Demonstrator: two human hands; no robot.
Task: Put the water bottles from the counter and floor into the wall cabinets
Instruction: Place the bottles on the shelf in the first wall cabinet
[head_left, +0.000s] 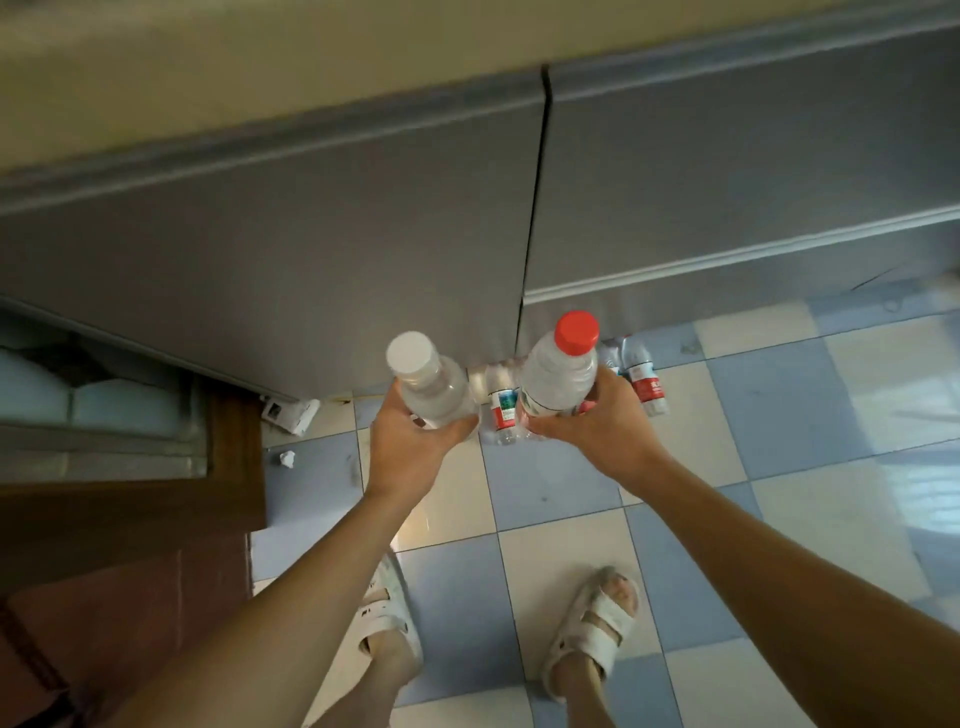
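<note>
My left hand grips a clear water bottle with a white cap, held upright above the floor. My right hand grips a second water bottle with a red cap. Both are held side by side in front of the grey base cabinet doors. More water bottles with red labels stand on the tiled floor against the cabinet base: one between my hands and one to the right. The wall cabinets are out of view.
The floor is blue and cream checkered tile. Crumpled paper and a small box lie by the cabinet corner. A brown wooden door frame is at left. My sandalled feet stand below.
</note>
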